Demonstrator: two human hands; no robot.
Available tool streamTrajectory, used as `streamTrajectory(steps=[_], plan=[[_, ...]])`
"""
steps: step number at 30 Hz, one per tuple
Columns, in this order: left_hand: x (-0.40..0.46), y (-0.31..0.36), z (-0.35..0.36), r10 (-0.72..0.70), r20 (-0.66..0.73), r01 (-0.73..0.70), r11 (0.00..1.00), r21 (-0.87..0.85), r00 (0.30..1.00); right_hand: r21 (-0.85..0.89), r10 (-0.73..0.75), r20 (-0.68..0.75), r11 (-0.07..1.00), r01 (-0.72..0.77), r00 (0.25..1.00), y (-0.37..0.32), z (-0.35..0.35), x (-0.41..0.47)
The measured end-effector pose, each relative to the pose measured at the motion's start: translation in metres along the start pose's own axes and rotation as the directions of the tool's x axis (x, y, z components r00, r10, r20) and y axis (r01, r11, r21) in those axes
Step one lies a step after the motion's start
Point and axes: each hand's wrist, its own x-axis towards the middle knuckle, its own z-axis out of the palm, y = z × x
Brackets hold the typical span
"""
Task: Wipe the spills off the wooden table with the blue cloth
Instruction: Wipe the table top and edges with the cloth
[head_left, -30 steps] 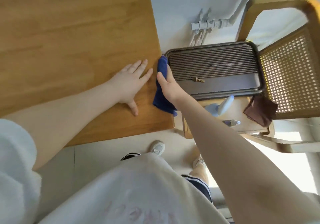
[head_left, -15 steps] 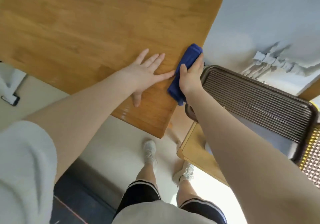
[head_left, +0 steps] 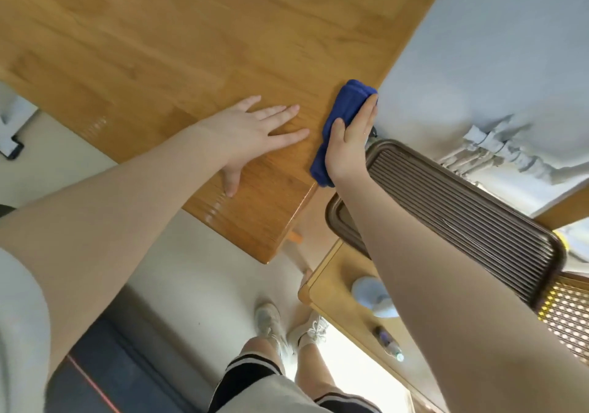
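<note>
We see the blue cloth bunched at the right edge of the wooden counter, our right hand curled round it. Our left hand rests flat just beside it, fingers spread and holding nothing. A ribbed brown tray sits lower, near the counter's corner.

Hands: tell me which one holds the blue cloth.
The right hand grips the blue cloth at the table's edge; the left hand lies flat on the wooden table.
</note>
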Motion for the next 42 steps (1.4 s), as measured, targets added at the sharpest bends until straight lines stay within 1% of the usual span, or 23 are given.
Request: streamTrajectory(steps=[2, 5, 7, 9, 11, 13, 14, 15, 17, 19, 23, 26, 28, 30, 31, 33, 35, 36, 38, 39, 42], plan=[[-0.001, 0.0, -0.001, -0.002, 0.006, 0.002, 1.0, -0.006, 1.0, -0.005, 0.012, -0.01, 1.0, -0.012, 1.0, -0.005, -0.004, 0.008], [-0.006, 0.003, -0.003, 0.004, 0.004, -0.004, 0.999, -0.04, 1.0, -0.046, 0.073, -0.011, 0.996, -0.074, 0.997, -0.011, 0.006, -0.016], [-0.007, 0.002, -0.005, 0.005, -0.006, -0.005, 0.998, -0.058, 1.0, -0.115, 0.044, 0.031, 0.993, -0.04, 0.999, -0.005, 0.013, -0.047], [-0.007, -0.002, -0.004, 0.001, -0.017, -0.002, 0.997, -0.075, 1.0, -0.121, 0.007, 0.062, 0.993, 0.0, 0.998, 0.001, 0.019, -0.064], [-0.007, -0.004, -0.004, 0.014, -0.008, -0.015, 0.993, -0.119, 1.0, -0.084, 0.019, 0.016, 0.996, -0.018, 1.0, 0.002, 0.019, -0.057], [-0.003, -0.006, -0.006, 0.011, -0.013, -0.014, 0.964, -0.266, 1.0, -0.074, 0.016, -0.072, 0.997, -0.022, 0.997, -0.002, 0.017, -0.033], [0.0, -0.01, -0.009, 0.007, -0.043, -0.021, 0.941, -0.338, 0.999, -0.094, 0.011, -0.119, 0.995, -0.022, 0.993, -0.005, 0.015, -0.015], [0.003, -0.014, -0.014, 0.005, -0.086, -0.036, 0.928, -0.371, 0.996, -0.125, 0.012, -0.161, 0.992, -0.033, 0.987, -0.009, 0.012, 0.003], [0.01, -0.024, -0.024, 0.018, -0.162, -0.077, 0.928, -0.364, 0.987, -0.179, 0.026, -0.216, 0.982, -0.066, 0.976, -0.015, 0.004, 0.038], [0.018, -0.034, -0.033, 0.011, -0.199, -0.088, 0.921, -0.379, 0.98, -0.208, 0.03, -0.225, 0.975, -0.078, 0.974, -0.019, -0.004, 0.062], [0.041, -0.051, -0.05, 0.015, -0.28, -0.1, 0.951, -0.292, 0.96, -0.295, 0.02, -0.207, 0.952, -0.082, 0.978, -0.018, -0.004, 0.058], [0.068, -0.069, -0.072, 0.022, -0.314, -0.127, 0.94, -0.316, 0.949, -0.317, 0.023, -0.171, 0.945, -0.077, 0.985, -0.015, 0.005, 0.034], [0.087, -0.078, -0.087, -0.019, -0.307, -0.099, 0.925, -0.367, 0.952, -0.294, 0.028, -0.213, 0.951, -0.091, 0.977, -0.015, 0.005, 0.039], [0.105, -0.085, -0.101, -0.07, -0.304, -0.07, 0.902, -0.426, 0.95, -0.303, 0.029, -0.276, 0.946, -0.115, 0.961, -0.018, -0.002, 0.068], [0.114, -0.088, -0.106, -0.071, -0.309, -0.072, 0.901, -0.429, 0.948, -0.308, 0.034, -0.297, 0.943, -0.129, 0.954, -0.02, -0.007, 0.087], [0.128, -0.091, -0.113, -0.031, -0.327, -0.093, 0.93, -0.357, 0.944, -0.319, 0.027, -0.306, 0.939, -0.129, 0.952, -0.026, -0.021, 0.128], [0.138, -0.095, -0.118, 0.027, -0.356, -0.124, 0.959, -0.253, 0.934, -0.354, 0.016, -0.284, 0.928, -0.12, 0.959, -0.034, -0.035, 0.162], [0.142, -0.097, -0.12, 0.038, -0.369, -0.13, 0.965, -0.228, 0.929, -0.362, 0.019, -0.266, 0.925, -0.118, 0.964, -0.037, -0.041, 0.174], [0.149, -0.102, -0.127, 0.016, -0.379, -0.118, 0.962, -0.248, 0.925, -0.302, 0.013, -0.23, 0.95, -0.084, 0.973, -0.038, -0.047, 0.179], [0.153, -0.104, -0.13, -0.006, -0.369, -0.105, 0.955, -0.279, 0.929, -0.268, -0.016, -0.213, 0.962, -0.043, 0.977, -0.037, -0.048, 0.173], [0.169, -0.112, -0.137, -0.021, -0.317, -0.084, 0.946, -0.313, 0.948, -0.322, -0.136, -0.151, 0.943, 0.081, 0.979, -0.033, -0.042, 0.142]])
